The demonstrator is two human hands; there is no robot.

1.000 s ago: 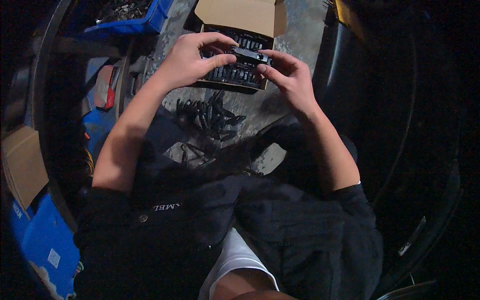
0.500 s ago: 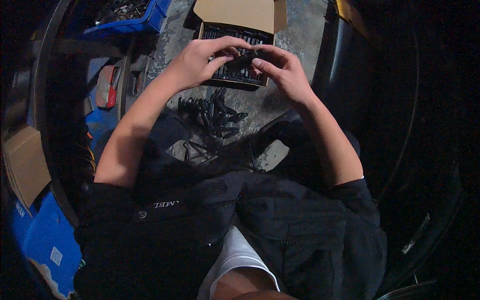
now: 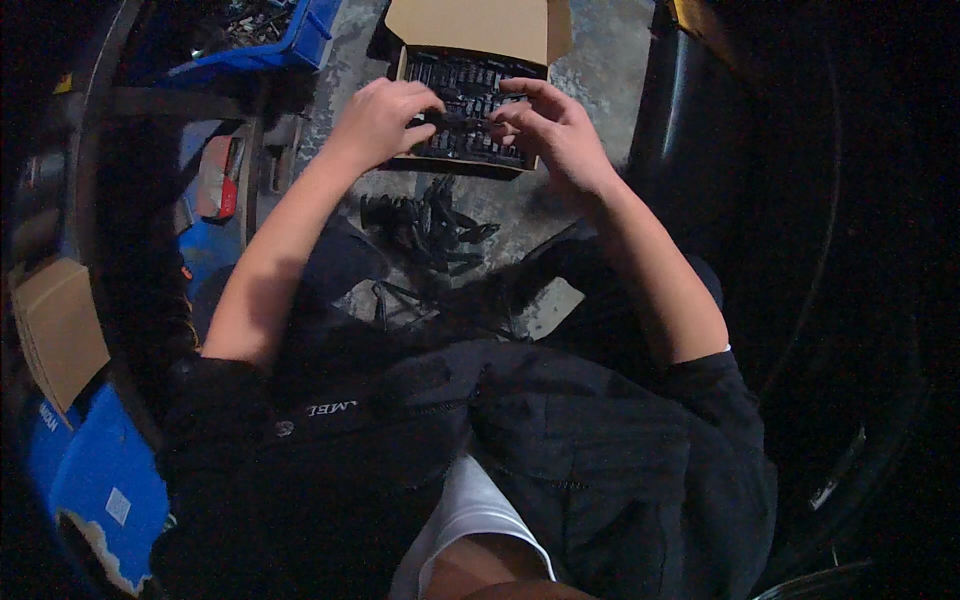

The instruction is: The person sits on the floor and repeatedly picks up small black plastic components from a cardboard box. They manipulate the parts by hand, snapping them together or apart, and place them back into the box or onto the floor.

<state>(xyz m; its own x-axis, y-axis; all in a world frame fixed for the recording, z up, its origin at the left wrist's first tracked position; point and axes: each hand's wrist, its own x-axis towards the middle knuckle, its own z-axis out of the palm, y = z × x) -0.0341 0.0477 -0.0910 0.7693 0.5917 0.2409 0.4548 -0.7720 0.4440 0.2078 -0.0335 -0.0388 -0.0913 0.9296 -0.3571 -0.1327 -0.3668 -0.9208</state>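
My left hand is over the left side of an open cardboard box, its thumb and fingers apart. Above the box's right side, my right hand has its index finger stretched out and the other fingers loosely bent. Dark narrow parts lie packed in rows inside the box. Between my hands, more black parts show, too dark to tell apart. A loose pile of slim black pieces lies on the floor between the box and my legs.
A blue bin with small metal-looking pieces stands at the upper left. Farther down that side are a red and grey box, a folded brown cardboard piece and a blue container. A dark, shiny curved surface borders the right.
My hands have moved apart and lower over the box. The dark piece they held together between their fingertips is no longer seen there, and the packed rows show more.
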